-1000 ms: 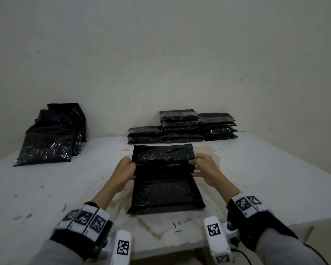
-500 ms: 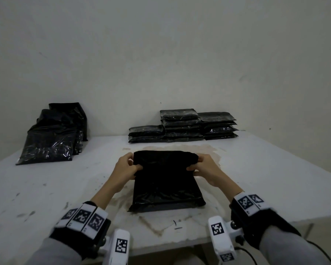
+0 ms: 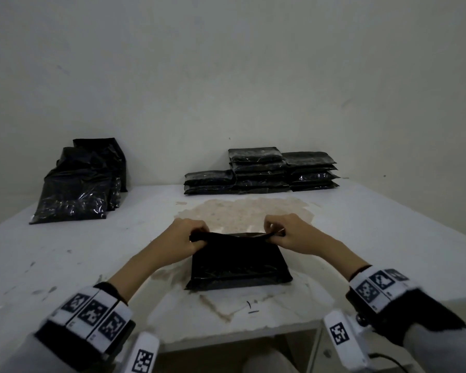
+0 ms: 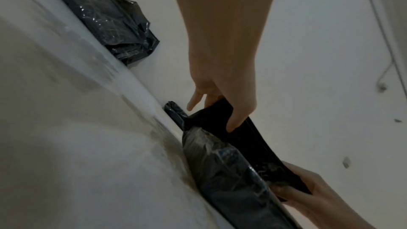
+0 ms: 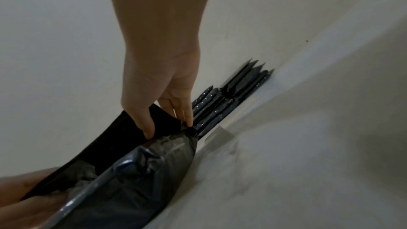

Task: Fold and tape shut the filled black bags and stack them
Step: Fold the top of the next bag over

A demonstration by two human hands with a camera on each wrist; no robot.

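Here, at a worn white table [image 3: 388, 238], the scene stood as follows.
Bag in work: a filled black bag [image 3: 240, 267] lay flat near the table's front edge, on a brownish stained patch, its loose top flap doubled toward the person.
Left hand: the left hand [image 3: 184, 238] pinched the flap's left far corner, thumb [image 4: 236, 119] on top and fingers curled beneath.
Right hand: the right hand [image 3: 293, 232] pinched the right far corner the same way, its thumb [image 5: 143, 124] pressed on the black film.
Flap: it arched clear of the bag's padded body between the two hands.
Finished stacks: folded black packets [image 3: 261, 170] sat in three neighbouring piles against the far wall, the middle pile tallest.
Waiting bags: loose filled bags [image 3: 78, 184] leaned in a heap at the far left of the table, well apart from the hands.
Wrists: both carried bands with black-and-white square markers [image 3: 92, 310].
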